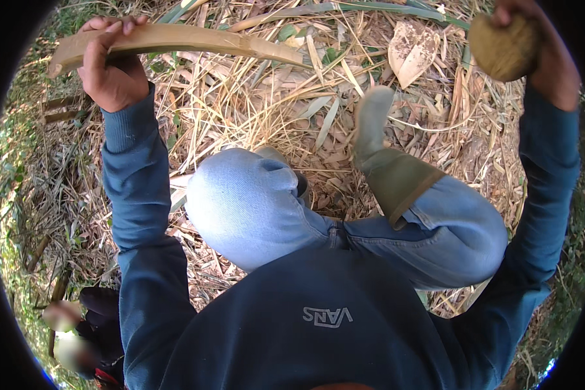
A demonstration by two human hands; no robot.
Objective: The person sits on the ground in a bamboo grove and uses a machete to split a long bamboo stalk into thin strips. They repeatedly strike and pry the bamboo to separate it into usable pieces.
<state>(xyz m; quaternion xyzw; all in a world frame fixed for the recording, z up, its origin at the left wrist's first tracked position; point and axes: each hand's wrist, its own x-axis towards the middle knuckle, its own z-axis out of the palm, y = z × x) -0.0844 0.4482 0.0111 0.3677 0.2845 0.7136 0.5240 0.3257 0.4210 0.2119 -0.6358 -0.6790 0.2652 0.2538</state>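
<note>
At the upper left, my left hand (114, 71) is closed around one end of a long tan wooden strip (201, 40). The strip reaches to the right above the litter, its narrower end toward the middle of the view. My right hand (547, 45), raised at the upper right, grips a rounded, yellowish-brown block (504, 47). Whether this block is wood or stone I cannot tell. A wide space separates the block from the strip. Part of the right hand is hidden behind the block.
Dry leaves and straw cover the ground (240, 110). Green stalks (377, 6) lie along the far edge, near a broad dried leaf (413, 53). My bent legs (240, 201) and an olive boot (396, 175) take up the middle. Another person (101, 325) is at the lower left.
</note>
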